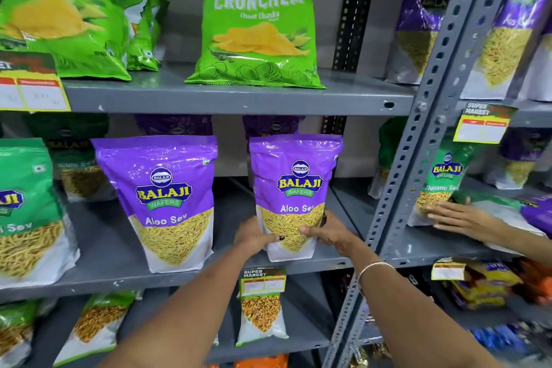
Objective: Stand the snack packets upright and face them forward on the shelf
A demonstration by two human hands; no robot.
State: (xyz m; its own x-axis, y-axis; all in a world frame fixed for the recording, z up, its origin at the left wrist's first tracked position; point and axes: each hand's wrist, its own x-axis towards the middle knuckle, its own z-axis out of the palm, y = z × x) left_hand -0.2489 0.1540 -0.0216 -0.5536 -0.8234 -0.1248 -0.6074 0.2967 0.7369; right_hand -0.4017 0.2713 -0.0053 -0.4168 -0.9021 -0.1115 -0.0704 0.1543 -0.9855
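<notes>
A purple Aloo Sev packet (294, 185) stands upright near the front edge of the grey middle shelf (113, 251), label facing me. My left hand (254, 237) grips its lower left corner and my right hand (328, 233) grips its lower right side, thumbs on the front. A second purple Aloo Sev packet (167, 197) stands upright to its left, facing forward, untouched. More purple packets (176, 125) stand behind them, mostly hidden.
Green sev packets (24, 212) stand at the left. Green Crunchem chip bags (257, 36) sit on the upper shelf (227, 98). A slotted steel upright (418, 140) divides the bays. Another person's hand (460, 218) touches a green packet (442, 179) in the right bay.
</notes>
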